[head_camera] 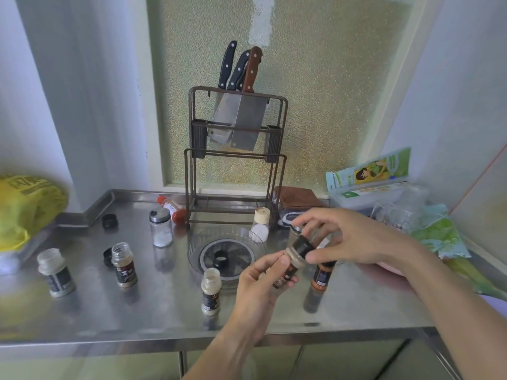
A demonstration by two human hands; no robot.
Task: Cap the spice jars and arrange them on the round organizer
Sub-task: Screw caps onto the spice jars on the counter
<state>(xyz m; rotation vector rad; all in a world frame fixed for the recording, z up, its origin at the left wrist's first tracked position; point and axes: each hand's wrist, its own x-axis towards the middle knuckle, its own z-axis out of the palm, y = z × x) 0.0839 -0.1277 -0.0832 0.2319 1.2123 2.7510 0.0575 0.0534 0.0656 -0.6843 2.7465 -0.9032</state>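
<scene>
Spice jar [291, 266]: held between both hands above the steel counter [164, 311], tilted, long axis running from lower left up to the right. Left hand [263, 281]: fingers wrapped around the jar's body. Right hand [345, 237]: thumb and fingertips pinching the black cap [303, 246] at the jar's upper end. Round organizer [197, 242]: just beyond the left hand, a loose cap [220, 259] inside. Three uncapped jars: left of the left hand. Orange jar [322, 275]: upright beneath the right hand.
</scene>
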